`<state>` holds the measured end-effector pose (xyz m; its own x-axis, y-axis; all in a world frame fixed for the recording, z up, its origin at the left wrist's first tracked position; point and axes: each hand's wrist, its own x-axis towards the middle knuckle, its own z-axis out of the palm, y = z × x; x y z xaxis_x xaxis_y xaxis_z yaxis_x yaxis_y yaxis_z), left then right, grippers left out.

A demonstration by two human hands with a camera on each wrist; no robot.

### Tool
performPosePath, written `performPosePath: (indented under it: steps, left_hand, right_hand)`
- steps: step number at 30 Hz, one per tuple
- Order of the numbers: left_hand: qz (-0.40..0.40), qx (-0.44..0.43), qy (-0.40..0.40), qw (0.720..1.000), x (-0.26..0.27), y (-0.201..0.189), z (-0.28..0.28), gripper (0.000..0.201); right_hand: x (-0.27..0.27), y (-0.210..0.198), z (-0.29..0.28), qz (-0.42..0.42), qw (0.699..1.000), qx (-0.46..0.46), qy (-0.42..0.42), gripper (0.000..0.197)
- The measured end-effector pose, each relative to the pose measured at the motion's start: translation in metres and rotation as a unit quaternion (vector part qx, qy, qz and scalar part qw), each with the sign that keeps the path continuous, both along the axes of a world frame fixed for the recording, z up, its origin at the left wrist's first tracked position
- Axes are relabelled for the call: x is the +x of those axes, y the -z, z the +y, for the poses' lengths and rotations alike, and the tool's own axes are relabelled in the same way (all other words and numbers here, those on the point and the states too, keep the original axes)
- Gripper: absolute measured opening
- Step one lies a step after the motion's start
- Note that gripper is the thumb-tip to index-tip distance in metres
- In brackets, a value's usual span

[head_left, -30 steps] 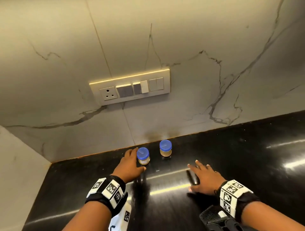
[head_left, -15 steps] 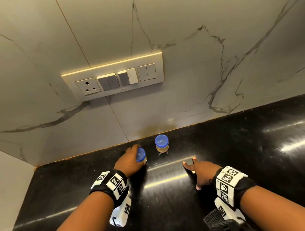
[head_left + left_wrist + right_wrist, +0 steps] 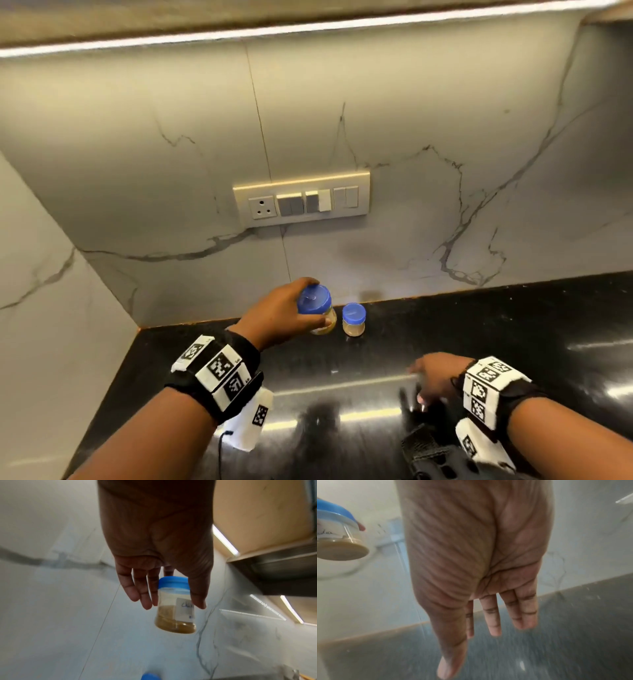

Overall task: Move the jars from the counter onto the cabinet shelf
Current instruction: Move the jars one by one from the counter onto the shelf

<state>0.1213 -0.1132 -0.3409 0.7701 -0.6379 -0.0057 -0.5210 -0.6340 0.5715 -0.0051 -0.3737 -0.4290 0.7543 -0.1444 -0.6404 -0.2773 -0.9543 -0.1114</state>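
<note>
While your left hand [image 3: 281,313] grips the blue-lidded jar [image 3: 317,313] between thumb and fingers, that jar hangs clear of the black counter [image 3: 479,329], upright, with tan contents low inside and a white label on its side. The second jar [image 3: 354,320] stands on the counter just beside it, near the marble backsplash [image 3: 411,137]. Your right hand [image 3: 435,378] hovers over the counter, fingers straight, holding nothing, well apart from both jars. A switch panel [image 3: 301,198] sits on the wall above them, and a lit cabinet underside [image 3: 239,31] runs overhead.
</note>
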Motion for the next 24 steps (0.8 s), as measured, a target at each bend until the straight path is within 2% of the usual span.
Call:
performPosePath:
  steps: [4, 8, 12, 15, 20, 24]
  left_hand:
    - [-0.040, -0.057, 0.021, 0.997, -0.025, -0.061, 0.009, 0.072]
    - [-0.087, -0.139, 0.074, 0.984, -0.056, -0.131, 0.015, 0.074]
    - [-0.151, -0.170, 0.097, 0.969, -0.090, -0.201, 0.017, 0.061]
    - [-0.153, -0.191, 0.099, 0.965, -0.112, -0.246, 0.021, 0.050]
    - [-0.135, -0.263, 0.125, 0.947, -0.132, -0.306, 0.030, 0.073]
    - [-0.162, -0.292, 0.130, 0.933, -0.137, -0.344, 0.034, 0.078]
  right_hand:
    - [-0.021, -0.087, -0.012, -0.052, 0.999, -0.002, 0.006, 0.059]
    - [-0.049, -0.181, -0.029, -0.117, 0.993, -0.019, 0.028, 0.055]
    - [-0.079, -0.272, -0.041, -0.180, 0.981, -0.076, 0.015, 0.062]
    - [-0.106, -0.340, -0.035, -0.215, 0.971, -0.108, 0.009, 0.060]
    - [-0.140, -0.436, -0.029, -0.276, 0.952, -0.129, 0.019, 0.055]
    - [-0.149, -0.501, -0.028, -0.287, 0.944, -0.151, 0.067, 0.055]
